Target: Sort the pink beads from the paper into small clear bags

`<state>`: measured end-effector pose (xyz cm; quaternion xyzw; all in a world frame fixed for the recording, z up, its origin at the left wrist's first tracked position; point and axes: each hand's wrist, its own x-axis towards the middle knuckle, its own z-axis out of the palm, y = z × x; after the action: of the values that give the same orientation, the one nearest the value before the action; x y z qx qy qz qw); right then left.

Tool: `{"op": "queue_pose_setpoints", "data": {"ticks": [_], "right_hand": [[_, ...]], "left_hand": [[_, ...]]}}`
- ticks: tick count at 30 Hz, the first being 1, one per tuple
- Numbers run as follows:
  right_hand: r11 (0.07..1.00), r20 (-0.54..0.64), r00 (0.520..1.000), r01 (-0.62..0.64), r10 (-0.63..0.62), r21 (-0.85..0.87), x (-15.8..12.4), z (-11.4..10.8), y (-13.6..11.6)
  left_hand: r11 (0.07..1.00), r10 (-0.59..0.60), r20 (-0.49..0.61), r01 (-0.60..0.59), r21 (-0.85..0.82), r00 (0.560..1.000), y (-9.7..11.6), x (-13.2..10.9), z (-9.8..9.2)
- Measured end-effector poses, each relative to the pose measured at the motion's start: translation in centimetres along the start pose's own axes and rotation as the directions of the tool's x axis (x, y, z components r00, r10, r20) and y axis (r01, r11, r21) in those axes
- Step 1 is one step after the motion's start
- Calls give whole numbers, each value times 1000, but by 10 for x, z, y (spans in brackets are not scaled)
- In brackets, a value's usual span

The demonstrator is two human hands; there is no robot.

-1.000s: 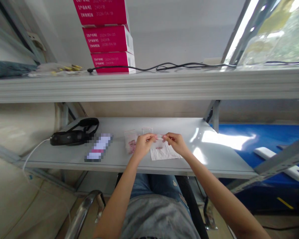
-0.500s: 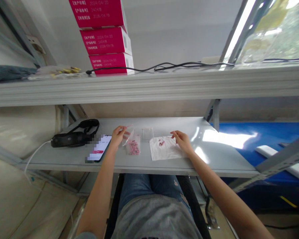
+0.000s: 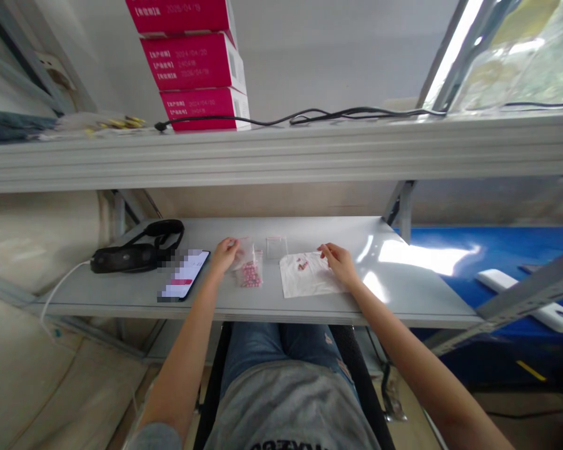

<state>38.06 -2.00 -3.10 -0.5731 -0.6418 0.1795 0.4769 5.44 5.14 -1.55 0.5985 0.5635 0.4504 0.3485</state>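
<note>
So the big gray shelf (image 3: 281,153) runs right across, above a pale gray tabletop (image 3: 403,294) with shiny light patches toward its right side, and there's a blue surface (image 3: 431,247) off past that. Pink boxes (image 3: 192,65) are stacked up on the shelf, with a black cable (image 3: 347,114) lying along it. Down on the tabletop, far left, sits a black headset (image 3: 124,258) with a white cord (image 3: 59,282) running off it. The white pouch (image 3: 314,281) lies flat, and the right hand (image 3: 340,262) is over its right part, fingers loosely curled, thumb and index near each other; can't tell if there's anything between the tips. A phone (image 3: 190,275) lies screen-up left of the other stuff. The left hand (image 3: 224,255) is just past it, fingertips pinched on a thin clear bag (image 3: 246,250) that overlaps the bead bag (image 3: 251,275), which is full of pink beads. A small clear packet (image 3: 276,247) lies between the hands, farther back, and a few loose beads (image 3: 303,264) sit on the pouch.
</note>
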Motion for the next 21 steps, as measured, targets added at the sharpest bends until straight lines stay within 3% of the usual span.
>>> {"op": "queue_pose_setpoints", "data": {"ticks": [3, 6, 9, 11, 14, 17, 21], "right_hand": [[1000, 1, 1000, 5, -5, -14, 0, 1, 1], [1000, -5, 1000, 10, -10, -26, 0, 1, 1], [999, -6, 1000, 16, -17, -39, 0, 1, 1], [999, -16, 1000, 14, -15, -52, -1, 1, 1], [997, -35, 999, 30, -32, -73, -1, 1, 1], [995, -53, 998, 38, -43, -87, -1, 1, 2], [996, -64, 998, 8, -14, -94, -1, -1, 2]], "left_hand": [[952, 143, -88, -112, 286, 986, -8, 3, 0], [840, 312, -110, -220, 497, 944, -5, -2, 2], [726, 447, -65, -319, 610, 892, 10, -11, 10], [662, 487, 42, -400, 634, 873, 23, -17, 21], [544, 472, 267, -516, 662, 840, 42, -23, 45], [416, 382, 463, -596, 687, 800, 51, -24, 70], [336, 282, 545, -613, 715, 790, 49, -23, 92]]}}
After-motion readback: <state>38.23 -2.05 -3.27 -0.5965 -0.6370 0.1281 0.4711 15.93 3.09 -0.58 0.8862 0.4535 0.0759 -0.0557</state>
